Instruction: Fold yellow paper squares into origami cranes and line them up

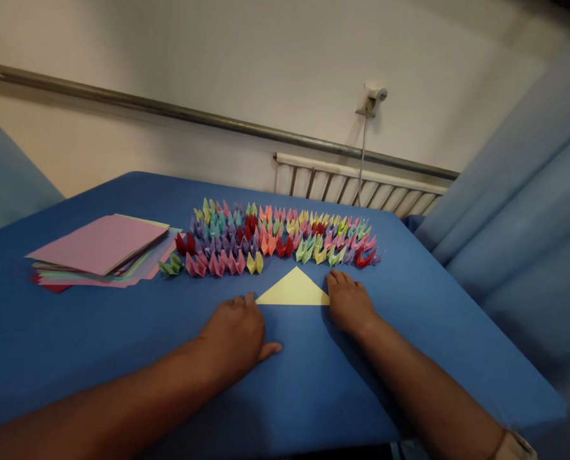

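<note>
A pale yellow sheet of paper [294, 289], folded into a triangle, lies flat on the blue table with its point facing away from me and its long edge toward me. At its left corner is my left hand [237, 329], palm down and open, fingers bent toward the table and thumb stretched out to the right. My right hand [352, 300] rests over the right corner, its fingers lying forward on the table and slightly apart; its thumb is hidden. Beyond the triangle stand rows of small folded paper cranes [270, 243] in many colours.
To the left lies an uneven stack of coloured paper sheets [103, 246], pink on top. The blue table [457, 358] ends near a radiator [352, 182] and a wall with a metal rail [208, 118]. A blue curtain [529, 191] hangs at the right.
</note>
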A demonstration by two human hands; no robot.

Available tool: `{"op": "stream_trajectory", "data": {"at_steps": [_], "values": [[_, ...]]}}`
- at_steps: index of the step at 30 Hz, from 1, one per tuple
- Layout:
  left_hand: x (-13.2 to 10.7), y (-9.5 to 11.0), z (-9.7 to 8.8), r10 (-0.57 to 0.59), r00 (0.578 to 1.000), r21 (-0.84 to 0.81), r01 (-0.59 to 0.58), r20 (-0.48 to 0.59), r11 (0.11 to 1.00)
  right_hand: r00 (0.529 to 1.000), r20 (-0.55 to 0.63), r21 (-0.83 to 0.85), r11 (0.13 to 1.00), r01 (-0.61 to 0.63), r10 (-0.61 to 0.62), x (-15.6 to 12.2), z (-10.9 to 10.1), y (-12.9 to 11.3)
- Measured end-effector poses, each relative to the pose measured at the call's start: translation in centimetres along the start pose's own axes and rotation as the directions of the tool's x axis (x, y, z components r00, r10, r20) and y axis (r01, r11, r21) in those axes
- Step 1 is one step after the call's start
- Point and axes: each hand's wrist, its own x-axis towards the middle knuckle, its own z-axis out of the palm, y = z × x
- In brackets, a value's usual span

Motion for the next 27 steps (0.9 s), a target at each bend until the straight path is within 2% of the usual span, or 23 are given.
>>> {"op": "stream_trajectory", "data": {"at_steps": [5,9,13,17,21,27], "values": [[0.6,0.4,-1.7,0.053,0.998,0.005,-0.053,-0.018,0.999,0.999,-0.037,-0.080,0.997,-0.023,0.020,-0.5,-1.4,0.2],[1.6,0.8,-0.9,0.236,0.967,-0.016,-0.238,-0.096,0.971,0.987,-0.150,0.042,0.997,0.066,-0.059,-0.5,-1.1,-0.9],[2.3,0.9,0.9,0.327,0.945,-0.149,-0.326,-0.020,0.933,0.969,-0.174,0.238,0.948,0.212,-0.174,-0.3,0.2,-2.6],[2.7,0.8,1.5,0.310,0.946,-0.179,-0.290,0.094,0.940,0.960,-0.173,0.320,0.909,0.268,-0.222,-0.1,0.9,-3.4],[2.3,0.8,1.3,0.286,0.948,-0.114,-0.272,0.137,0.956,0.977,-0.154,0.282,0.941,0.187,-0.148,0.1,0.8,-3.0],[2.1,0.6,0.5,0.208,0.974,-0.050,-0.204,0.090,0.978,0.993,-0.114,0.110,0.994,0.017,-0.004,0.5,0.7,-1.3]]}}
